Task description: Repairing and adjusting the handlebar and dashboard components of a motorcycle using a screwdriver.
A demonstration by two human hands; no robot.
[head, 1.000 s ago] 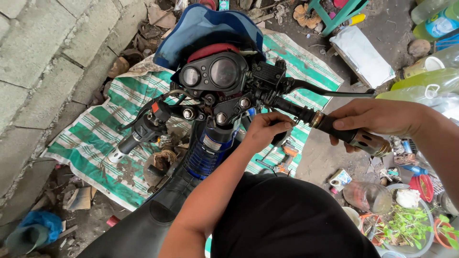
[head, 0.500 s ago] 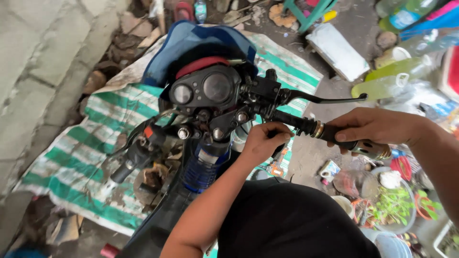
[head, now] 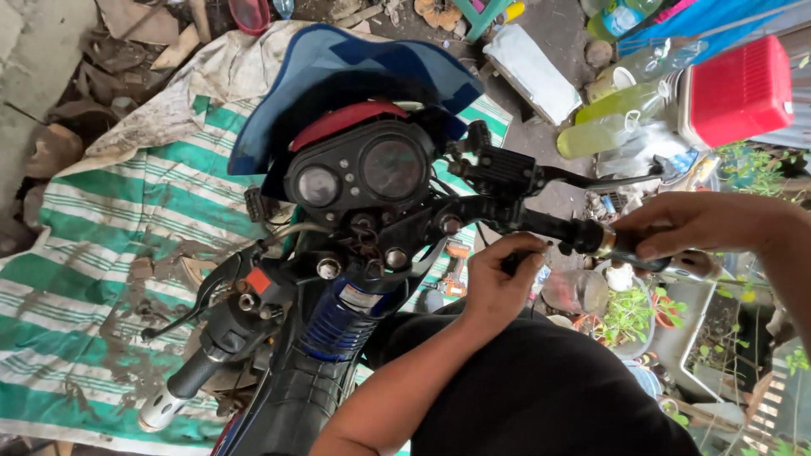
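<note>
A motorcycle stands below me, with its dark gauge cluster [head: 359, 177] under a blue windscreen [head: 355, 84]. My right hand [head: 693, 224] is wrapped around the right handlebar grip [head: 591, 236], just below the black brake lever [head: 591, 179]. My left hand [head: 498, 283] reaches up under the same handlebar, and its fingertips pinch a small dark part [head: 509, 262] close to the switch housing. What that part is stays hidden by the fingers. The left handlebar grip [head: 198, 367] and its lever [head: 203, 291] hang free at the lower left.
A green and white striped tarp [head: 93, 253] lies muddy under the bike. A red cooler box [head: 739, 89], plastic bottles [head: 604, 127], a white slab [head: 532, 72] and potted plants [head: 629, 317] crowd the right. Rubble [head: 51, 148] and concrete lie at the upper left.
The view has drawn closer and shifted right, so the red cooler box has come into sight. Both hands stay where they were: right on the grip, left under the handlebar.
</note>
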